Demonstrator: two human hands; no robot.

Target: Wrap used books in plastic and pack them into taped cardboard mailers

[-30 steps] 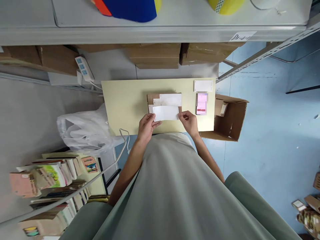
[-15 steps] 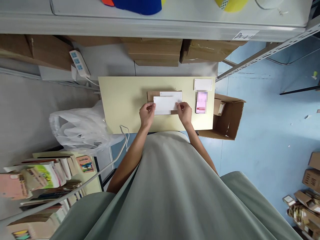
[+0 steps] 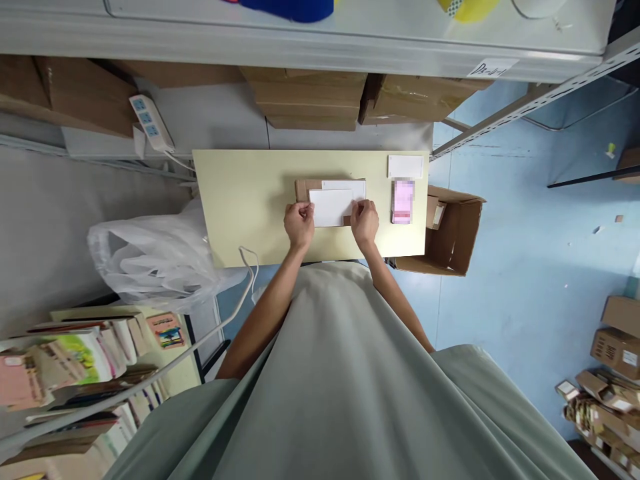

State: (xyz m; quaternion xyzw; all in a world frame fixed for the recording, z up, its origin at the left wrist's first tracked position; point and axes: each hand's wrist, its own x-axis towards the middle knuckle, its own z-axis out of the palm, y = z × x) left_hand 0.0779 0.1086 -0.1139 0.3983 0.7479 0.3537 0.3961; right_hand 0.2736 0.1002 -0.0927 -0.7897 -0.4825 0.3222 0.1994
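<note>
On the pale yellow table (image 3: 240, 200) in front of me lies a flat brown cardboard parcel (image 3: 303, 189). A white rectangle like a label (image 3: 359, 189) shows on its upper right part. Over the parcel's front is a blank white paper label (image 3: 330, 208). My left hand (image 3: 299, 225) pinches its left edge, fingers closed. At the opposite edge, my right hand (image 3: 365, 222) has its thumb and fingers pressed together on the label's right side. Whether the label touches the parcel all over cannot be made out.
A phone with a pink, blurred screen (image 3: 403, 201) and a white slip (image 3: 405, 167) lie at the table's right. Beyond stands an open cardboard box (image 3: 457, 230). A plastic bag (image 3: 150, 257), a cable (image 3: 235, 308) and books (image 3: 95, 353) are leftward; a shelf (image 3: 310, 50) overhangs the back.
My right hand has shifted slightly left and both hands sit closer together at the label. The label's front edge now lies nearer the parcel's edge. The view has shifted a little.
</note>
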